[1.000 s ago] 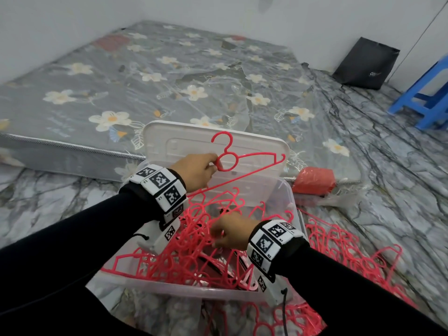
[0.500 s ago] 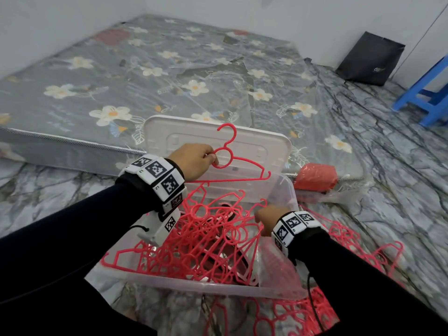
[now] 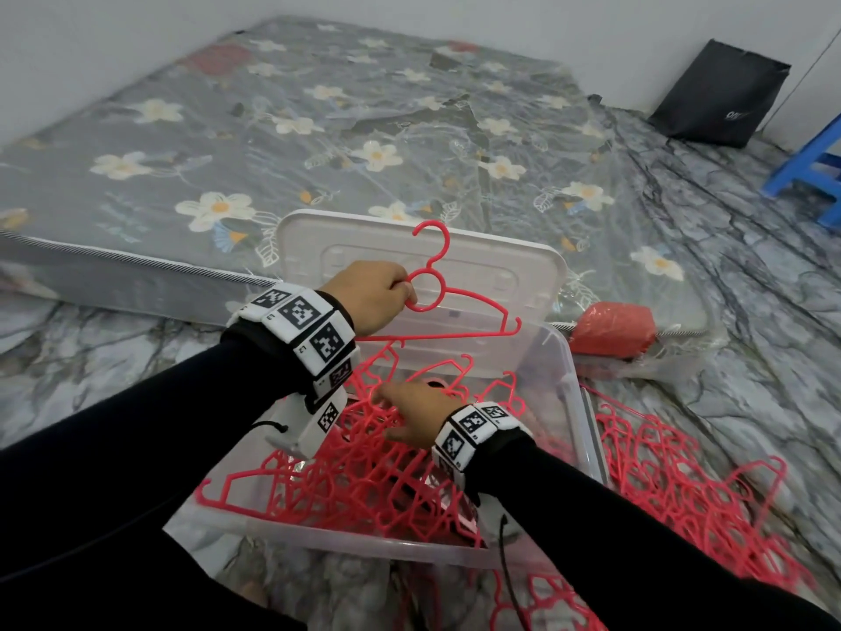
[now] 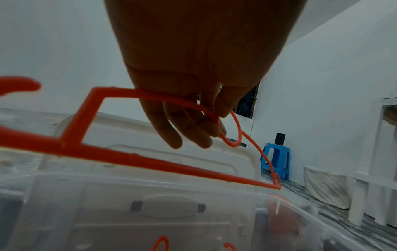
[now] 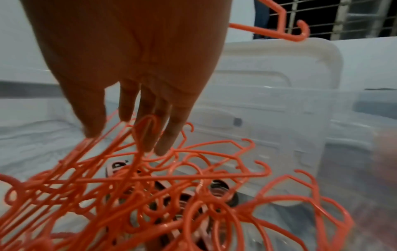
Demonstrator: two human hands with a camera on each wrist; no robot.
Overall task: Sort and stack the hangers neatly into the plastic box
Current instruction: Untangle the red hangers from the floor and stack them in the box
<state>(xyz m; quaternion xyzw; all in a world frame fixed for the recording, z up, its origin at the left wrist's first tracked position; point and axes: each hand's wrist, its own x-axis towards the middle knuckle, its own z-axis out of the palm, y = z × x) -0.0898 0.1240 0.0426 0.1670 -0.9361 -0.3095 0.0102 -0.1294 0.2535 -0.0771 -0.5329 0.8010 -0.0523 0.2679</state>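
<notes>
The left hand (image 3: 373, 296) pinches one pink hanger (image 3: 437, 293) at the ring below its hook, holding it upright above the far end of the clear plastic box (image 3: 569, 389), in front of the white lid (image 3: 500, 261) propped behind the box. The right hand (image 3: 409, 414), fingers straight and spread, reaches down onto the tangled heap of pink hangers (image 3: 346, 485) inside the box, gripping nothing. More pink hangers (image 3: 673, 489) lie on the marble floor (image 3: 728, 380) to the box's right, near the flowered mattress (image 3: 318, 129).
</notes>
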